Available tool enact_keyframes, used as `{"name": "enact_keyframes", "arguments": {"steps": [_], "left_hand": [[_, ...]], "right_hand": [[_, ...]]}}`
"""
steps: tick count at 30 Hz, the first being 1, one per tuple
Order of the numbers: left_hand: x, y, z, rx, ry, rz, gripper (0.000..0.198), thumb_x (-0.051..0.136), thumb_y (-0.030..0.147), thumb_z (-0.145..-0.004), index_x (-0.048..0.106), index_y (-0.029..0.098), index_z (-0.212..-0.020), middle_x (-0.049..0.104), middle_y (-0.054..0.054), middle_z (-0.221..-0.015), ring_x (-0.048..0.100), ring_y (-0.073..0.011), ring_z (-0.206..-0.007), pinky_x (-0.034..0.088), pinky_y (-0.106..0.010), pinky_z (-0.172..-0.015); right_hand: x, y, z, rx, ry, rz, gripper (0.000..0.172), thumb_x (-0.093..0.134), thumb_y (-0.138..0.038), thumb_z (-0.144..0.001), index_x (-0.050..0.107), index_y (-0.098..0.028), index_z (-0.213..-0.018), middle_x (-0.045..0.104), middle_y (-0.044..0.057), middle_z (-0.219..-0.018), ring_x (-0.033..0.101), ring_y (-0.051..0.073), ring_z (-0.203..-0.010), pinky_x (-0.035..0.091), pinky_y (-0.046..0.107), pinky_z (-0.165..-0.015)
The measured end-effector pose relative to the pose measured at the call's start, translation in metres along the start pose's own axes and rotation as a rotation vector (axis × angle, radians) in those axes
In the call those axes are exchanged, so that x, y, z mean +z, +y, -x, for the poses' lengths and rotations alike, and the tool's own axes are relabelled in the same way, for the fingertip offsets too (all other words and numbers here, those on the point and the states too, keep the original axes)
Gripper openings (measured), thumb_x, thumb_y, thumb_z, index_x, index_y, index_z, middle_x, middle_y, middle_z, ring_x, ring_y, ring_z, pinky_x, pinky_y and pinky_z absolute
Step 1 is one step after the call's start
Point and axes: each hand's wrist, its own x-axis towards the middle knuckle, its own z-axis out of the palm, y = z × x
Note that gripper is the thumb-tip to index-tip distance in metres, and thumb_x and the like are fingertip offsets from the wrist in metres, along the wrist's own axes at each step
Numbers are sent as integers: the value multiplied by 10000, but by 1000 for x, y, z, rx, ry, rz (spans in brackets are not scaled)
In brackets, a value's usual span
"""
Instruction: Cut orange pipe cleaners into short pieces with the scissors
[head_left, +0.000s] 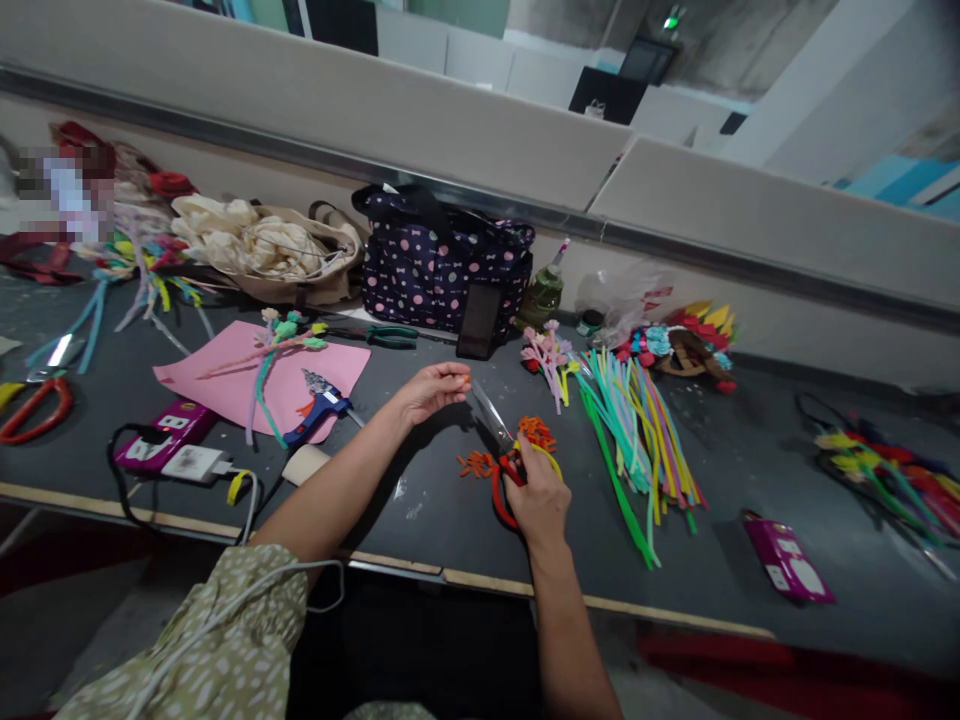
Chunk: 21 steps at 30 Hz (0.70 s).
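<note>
My left hand (433,393) is raised over the table, thumb and fingers pinched on a small orange piece (466,379), most of which the fingertips hide. In my right hand (541,495) is a pair of scissors (491,415) with red and yellow handles. Their blades point up and left, and the tips are close to the orange piece. Short orange cuttings (537,432) lie in a pile beside the scissors' handles, and a smaller heap of orange cuttings (476,464) lies to the left. Right of my right hand is a bundle of coloured pipe cleaners (637,425).
A blue glue gun (319,408) and pipe-cleaner flowers (281,340) rest on pink paper (217,370). Behind stand a dotted bag (420,265), a phone (478,320) and a bottle (544,295). Purple boxes (789,560) and other scissors (41,405) lie farther out. A white cable crosses my left arm.
</note>
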Motion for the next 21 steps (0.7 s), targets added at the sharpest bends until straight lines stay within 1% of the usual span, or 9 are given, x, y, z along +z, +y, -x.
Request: {"name": "enact_keyframes", "arguments": {"steps": [15, 21], "left_hand": [[4, 1, 1, -14, 54, 19, 214, 679, 1, -665, 637, 95, -853, 646, -33, -709, 635, -98, -621, 511, -186, -568], [3, -1, 0, -10, 23, -26, 208, 692, 28, -666, 632, 85, -857, 649, -45, -719, 633, -103, -615, 502, -189, -550]], "right_hand": [[0, 1, 0, -2, -15, -7, 463, 482, -278, -863, 475, -212, -1322, 640, 39, -898, 581, 156, -844, 425, 245, -711], [-1, 0, 0, -4, -14, 11, 459, 466, -289, -867, 477, -211, -1318, 643, 41, -907, 575, 148, -837, 426, 238, -699]]}}
